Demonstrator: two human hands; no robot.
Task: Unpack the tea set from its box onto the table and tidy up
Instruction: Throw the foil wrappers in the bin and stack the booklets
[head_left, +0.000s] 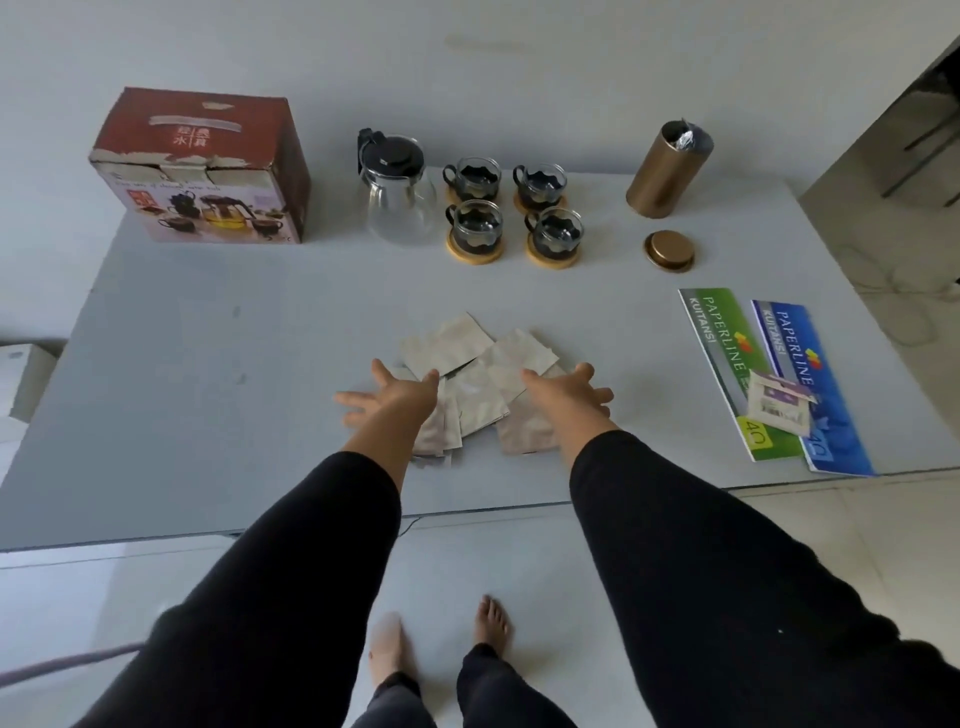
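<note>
both hands — left hand (387, 397), right hand (563, 392) — fingers spread wide (empty) over foil sachets (475, 382), box (205, 166) long axis left-right

Both hands (395, 397) (563, 395) spread flat over foil sachets (467, 364); teapot (397, 195), 4 cups (511, 210) behind.

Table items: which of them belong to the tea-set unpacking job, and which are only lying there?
Belong to the job:
tea set box
glass teapot
four cups on coasters
foil packets, between left hand and right hand

Probably just lying about:
gold canister
gold lid
two receipt books
small sachet
</note>
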